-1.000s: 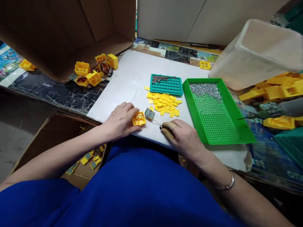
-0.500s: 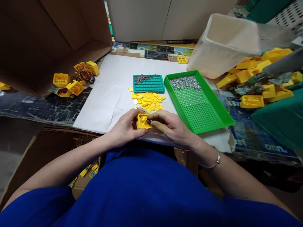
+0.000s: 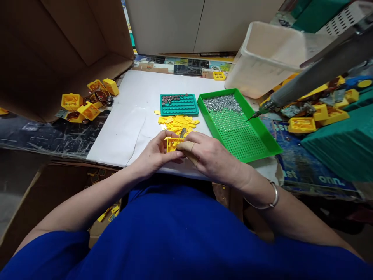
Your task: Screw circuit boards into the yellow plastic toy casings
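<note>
My left hand (image 3: 153, 154) is closed round a small open yellow plastic housing (image 3: 171, 145), its thumb along the near edge. Inside the housing, small yellow parts show. The fingers of my right hand (image 3: 208, 155) are pressed together at the housing's right side and hide whatever is between them. A small greyish piece (image 3: 183, 133) sticks up behind the housing, beside my right fingertips. Just beyond my hands lies a pile of flat yellow pieces (image 3: 177, 123). Behind that sits a teal tray (image 3: 186, 105) with small dark round parts at its upper left.
A green perforated tray (image 3: 271, 146) holds many small metal screws (image 3: 223, 103). Over its right edge hangs a grey power screwdriver (image 3: 309, 77). Yellow housings lie at left (image 3: 90, 111) and right (image 3: 303, 124). A translucent bin (image 3: 262, 62) and a cardboard box (image 3: 96, 42) stand behind.
My right fingers have moved in against the housing, and the dark round part they held is now hidden. The greyish piece now stands up higher. The screwdriver appears farther left, over the green tray.
</note>
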Demonstrator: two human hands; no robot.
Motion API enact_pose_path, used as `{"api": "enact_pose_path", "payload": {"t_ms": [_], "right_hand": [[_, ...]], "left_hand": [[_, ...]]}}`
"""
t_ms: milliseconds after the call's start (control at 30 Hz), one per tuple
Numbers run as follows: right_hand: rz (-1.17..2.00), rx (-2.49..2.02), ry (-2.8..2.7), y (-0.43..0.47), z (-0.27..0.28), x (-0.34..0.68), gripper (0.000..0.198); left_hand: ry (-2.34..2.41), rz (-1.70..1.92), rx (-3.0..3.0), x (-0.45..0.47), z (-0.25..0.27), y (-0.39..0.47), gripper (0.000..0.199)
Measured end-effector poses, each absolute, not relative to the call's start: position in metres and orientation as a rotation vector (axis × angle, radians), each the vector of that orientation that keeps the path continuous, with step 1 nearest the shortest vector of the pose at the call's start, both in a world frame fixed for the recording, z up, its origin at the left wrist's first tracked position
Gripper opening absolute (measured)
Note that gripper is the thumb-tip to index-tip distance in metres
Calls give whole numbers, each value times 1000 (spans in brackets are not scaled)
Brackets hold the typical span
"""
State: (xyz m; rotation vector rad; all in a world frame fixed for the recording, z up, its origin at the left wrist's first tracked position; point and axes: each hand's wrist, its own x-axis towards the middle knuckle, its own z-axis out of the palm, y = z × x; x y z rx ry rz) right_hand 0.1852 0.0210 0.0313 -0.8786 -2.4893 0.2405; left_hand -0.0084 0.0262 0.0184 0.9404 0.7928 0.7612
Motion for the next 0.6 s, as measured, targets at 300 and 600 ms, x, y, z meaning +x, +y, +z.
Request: {"api": "enact_pose_path", "payload": {"t_ms": [300,600], "right_hand": [[117,-697,-2225,29,4,190,40],[-136,-633,-2171,28,4,188,42]], "left_hand": [[718,602,706,-24,21,31,42],[696,523,749,-35,26,27,47]]}}
